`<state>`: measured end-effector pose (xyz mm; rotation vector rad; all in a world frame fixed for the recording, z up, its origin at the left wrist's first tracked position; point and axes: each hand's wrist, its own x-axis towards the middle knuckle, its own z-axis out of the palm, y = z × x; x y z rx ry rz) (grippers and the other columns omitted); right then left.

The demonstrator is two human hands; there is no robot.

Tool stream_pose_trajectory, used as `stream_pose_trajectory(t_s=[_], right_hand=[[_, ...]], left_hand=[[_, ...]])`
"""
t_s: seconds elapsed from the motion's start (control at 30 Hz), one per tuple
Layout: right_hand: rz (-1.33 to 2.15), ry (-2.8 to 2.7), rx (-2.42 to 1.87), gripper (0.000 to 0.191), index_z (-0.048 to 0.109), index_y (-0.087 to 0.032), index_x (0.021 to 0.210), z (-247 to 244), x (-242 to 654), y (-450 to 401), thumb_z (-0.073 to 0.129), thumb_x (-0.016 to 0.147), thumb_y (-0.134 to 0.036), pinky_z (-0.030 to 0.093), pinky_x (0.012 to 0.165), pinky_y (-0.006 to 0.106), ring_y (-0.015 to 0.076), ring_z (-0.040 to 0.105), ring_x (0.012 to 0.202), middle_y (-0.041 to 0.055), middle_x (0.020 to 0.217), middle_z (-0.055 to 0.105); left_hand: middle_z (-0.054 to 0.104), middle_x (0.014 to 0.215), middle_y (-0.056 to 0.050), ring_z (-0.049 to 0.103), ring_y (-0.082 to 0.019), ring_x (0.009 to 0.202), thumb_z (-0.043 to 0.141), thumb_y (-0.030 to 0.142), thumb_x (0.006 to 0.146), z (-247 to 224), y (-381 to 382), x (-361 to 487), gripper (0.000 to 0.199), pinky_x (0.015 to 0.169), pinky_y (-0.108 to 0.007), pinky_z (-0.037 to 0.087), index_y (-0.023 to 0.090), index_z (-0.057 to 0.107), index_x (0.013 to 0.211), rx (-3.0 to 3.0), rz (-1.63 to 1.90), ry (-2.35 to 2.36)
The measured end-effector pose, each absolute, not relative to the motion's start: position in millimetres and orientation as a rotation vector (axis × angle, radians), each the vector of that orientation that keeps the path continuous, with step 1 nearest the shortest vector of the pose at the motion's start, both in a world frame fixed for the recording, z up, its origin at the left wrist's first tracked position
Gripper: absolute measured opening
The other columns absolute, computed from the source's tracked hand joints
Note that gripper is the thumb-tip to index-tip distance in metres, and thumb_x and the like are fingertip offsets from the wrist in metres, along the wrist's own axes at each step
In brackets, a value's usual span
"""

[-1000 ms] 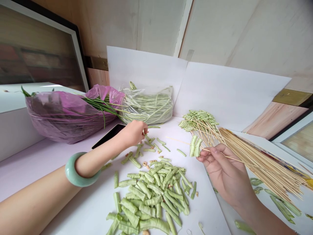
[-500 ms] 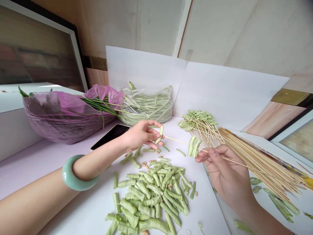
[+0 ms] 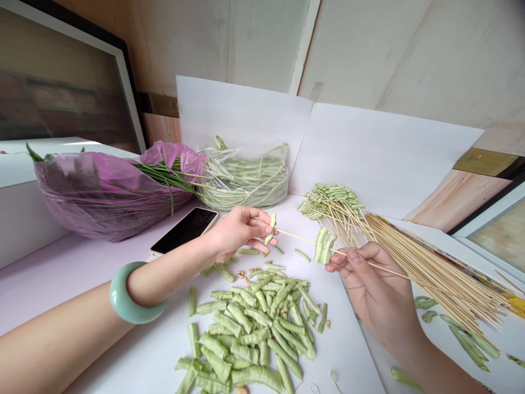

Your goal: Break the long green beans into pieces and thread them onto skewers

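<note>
My right hand (image 3: 377, 293) pinches a thin bamboo skewer (image 3: 297, 236) that points left across the table. Two pieces of green bean (image 3: 325, 245) are threaded on it, just ahead of my right fingertips. At the skewer's far tip, my left hand (image 3: 241, 232) grips a single bean piece (image 3: 270, 229) between thumb and fingers; whether the tip has gone right through it I cannot tell. A light green bangle circles my left wrist. Below both hands lies a loose pile of cut green beans (image 3: 250, 334) on the white surface.
Bare skewers (image 3: 435, 268) lie bundled at the right, beside a stack of filled bean skewers (image 3: 332, 197). Behind stand a clear bag of long beans (image 3: 250, 178) and a purple bag (image 3: 110, 191). A phone (image 3: 184, 230) lies left of centre; white boards (image 3: 381, 158) stand at the back.
My left hand has shifted slightly right and down, with its bean piece now at the skewer's tip. The right hand and the two threaded pieces have barely moved.
</note>
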<state>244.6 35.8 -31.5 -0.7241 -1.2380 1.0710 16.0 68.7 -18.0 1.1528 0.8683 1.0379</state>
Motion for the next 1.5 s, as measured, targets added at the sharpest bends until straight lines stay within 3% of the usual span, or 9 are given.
stream_pose_trajectory(t_s=[0.47, 0.6, 0.8, 0.97, 1.07, 1.17, 1.3, 1.37, 1.5], right_hand=[[1.259, -1.254, -0.646, 0.016, 0.061, -0.022, 0.066, -40.0, 238.3, 28.8, 0.070, 0.078, -0.026, 0.056, 0.066, 0.026, 0.0124, 0.066, 0.064, 0.0003, 0.069, 0.072], [1.359, -1.202, -0.642, 0.020, 0.057, -0.022, 0.064, -40.3, 231.8, 23.1, 0.069, 0.079, -0.025, 0.055, 0.066, 0.024, 0.0115, 0.066, 0.065, -0.0005, 0.068, 0.071], [1.373, -1.109, -0.689, 0.020, 0.058, -0.020, 0.063, -42.5, 233.8, 26.5, 0.072, 0.077, -0.026, 0.055, 0.069, 0.024, 0.0117, 0.066, 0.069, 0.0008, 0.071, 0.071], [1.260, -0.986, -0.735, 0.019, 0.059, -0.020, 0.064, -37.8, 243.3, 35.8, 0.077, 0.069, -0.025, 0.057, 0.069, 0.024, 0.0122, 0.066, 0.071, -0.0001, 0.069, 0.069], [1.242, -0.962, -0.740, 0.021, 0.059, -0.021, 0.064, -33.8, 245.9, 38.3, 0.079, 0.066, -0.025, 0.058, 0.069, 0.024, 0.0121, 0.066, 0.068, -0.0014, 0.067, 0.067], [1.256, -0.957, -0.741, 0.021, 0.059, -0.021, 0.065, -31.9, 245.3, 37.8, 0.080, 0.065, -0.024, 0.058, 0.067, 0.024, 0.0120, 0.065, 0.067, -0.0023, 0.066, 0.066], [1.276, -0.951, -0.744, 0.021, 0.060, -0.021, 0.063, -32.9, 244.4, 36.2, 0.080, 0.064, -0.023, 0.058, 0.065, 0.023, 0.0123, 0.065, 0.068, -0.0014, 0.066, 0.067], [1.273, -0.955, -0.740, 0.021, 0.060, -0.021, 0.063, -34.1, 244.5, 36.0, 0.081, 0.064, -0.024, 0.058, 0.064, 0.023, 0.0125, 0.065, 0.069, -0.0012, 0.066, 0.067], [1.265, -0.976, -0.762, 0.020, 0.061, -0.021, 0.063, -36.5, 244.8, 36.5, 0.080, 0.066, -0.026, 0.057, 0.065, 0.023, 0.0127, 0.065, 0.070, -0.0001, 0.066, 0.068]], left_hand=[[0.068, 0.079, -0.008, 0.065, -0.013, 0.065, 0.075, 0.013, 0.066, -34.5, 51.1, 39.6, 0.014, 0.054, -0.019, 0.055, 0.009, 0.068, 0.077, 0.877, 0.962, 0.620], [0.066, 0.068, -0.006, 0.064, -0.013, 0.064, 0.076, 0.016, 0.065, -37.7, 44.0, 45.6, 0.016, 0.054, -0.019, 0.054, 0.009, 0.068, 0.077, 0.876, 0.959, 0.596], [0.064, 0.070, -0.004, 0.059, -0.009, 0.062, 0.080, 0.024, 0.060, -40.4, 43.3, 51.3, 0.025, 0.059, -0.019, 0.050, 0.010, 0.069, 0.076, 0.879, 1.080, 0.724], [0.061, 0.062, -0.002, 0.051, -0.008, 0.051, 0.073, 0.037, 0.066, -31.9, 68.4, 25.3, 0.026, 0.054, -0.022, 0.043, 0.012, 0.065, 0.068, 1.257, 1.172, 1.071], [0.064, 0.063, -0.003, 0.057, -0.013, 0.058, 0.069, 0.017, 0.062, -22.7, 88.3, -6.0, 0.007, 0.057, -0.024, 0.042, 0.014, 0.067, 0.068, 1.759, 0.972, 1.439], [0.066, 0.064, -0.004, 0.059, -0.016, 0.062, 0.059, 0.003, 0.060, -17.9, 96.4, -26.8, 0.015, 0.059, -0.025, 0.040, 0.015, 0.067, 0.063, 2.134, 0.672, 1.743], [0.067, 0.070, -0.007, 0.061, -0.020, 0.064, 0.064, 0.015, 0.063, -13.6, 84.0, -22.5, 0.003, 0.055, -0.026, 0.039, 0.017, 0.067, 0.063, 2.211, 0.246, 1.926], [0.067, 0.076, -0.011, 0.062, -0.024, 0.066, 0.071, 0.023, 0.060, -10.1, 73.9, -13.0, 0.011, 0.054, -0.028, 0.039, 0.016, 0.068, 0.068, 2.192, 0.030, 2.011], [0.067, 0.081, -0.015, 0.064, -0.029, 0.071, 0.068, 0.014, 0.061, -6.4, 62.4, -0.8, 0.016, 0.056, -0.031, 0.041, 0.014, 0.068, 0.077, 2.224, -0.131, 2.007]])
